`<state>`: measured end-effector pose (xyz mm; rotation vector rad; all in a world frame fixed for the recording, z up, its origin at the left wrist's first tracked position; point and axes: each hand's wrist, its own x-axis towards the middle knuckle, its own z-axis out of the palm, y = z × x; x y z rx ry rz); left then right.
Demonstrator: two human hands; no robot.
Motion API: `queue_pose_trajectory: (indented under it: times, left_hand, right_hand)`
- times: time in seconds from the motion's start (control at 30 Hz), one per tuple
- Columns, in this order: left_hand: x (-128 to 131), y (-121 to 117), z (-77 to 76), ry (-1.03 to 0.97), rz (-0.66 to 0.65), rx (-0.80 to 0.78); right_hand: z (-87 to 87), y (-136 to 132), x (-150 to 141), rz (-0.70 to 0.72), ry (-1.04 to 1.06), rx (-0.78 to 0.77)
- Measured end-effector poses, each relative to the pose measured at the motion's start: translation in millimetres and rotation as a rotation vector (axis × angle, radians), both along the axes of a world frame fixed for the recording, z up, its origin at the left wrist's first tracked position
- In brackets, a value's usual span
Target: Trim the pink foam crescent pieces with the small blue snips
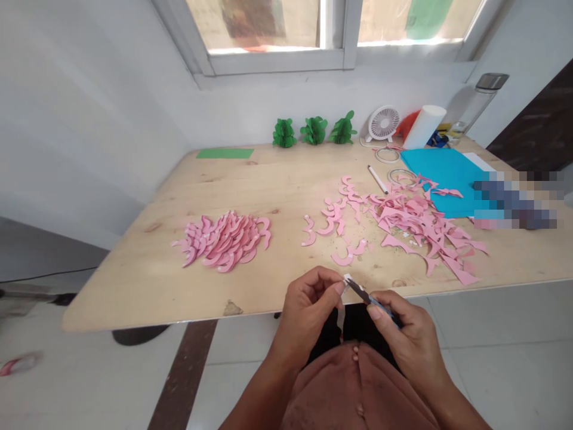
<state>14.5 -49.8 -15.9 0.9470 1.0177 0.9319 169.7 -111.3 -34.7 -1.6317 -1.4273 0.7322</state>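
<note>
My left hand [313, 304] pinches a thin whitish strip of tape [341, 322] between thumb and fingertips, and its tail hangs below the table's front edge. In my right hand [405, 328] is a pair of scissors [360, 291], dark-bladed, with the tips right at the left fingertips. A small white piece [348, 277] shows at those tips. Beyond my hands lie several loose curved pink paper pieces [329, 218], some with white patches. To the left is a heap of similar pink curved pieces [230, 239]. How far the blades are apart is too small to tell.
Pink paper scraps [421, 221] cover the right side, near a marker [378, 179], tape rings [401, 177] and a blue sheet [452, 179]. Along the back stand green paper shapes [314, 130], a small fan [383, 123], a white roll [425, 126] and a glass bottle [478, 104].
</note>
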Motion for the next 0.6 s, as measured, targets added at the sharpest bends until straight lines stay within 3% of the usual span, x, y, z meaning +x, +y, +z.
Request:
queue_pose_trajectory:
  times: [0.6]
  left_hand:
    - [-1.2,0.4,1.5,0.07,-0.042,0.04]
  right_hand:
    - [-2.5,-0.5,1.3,0.027,0.028,-0.01]
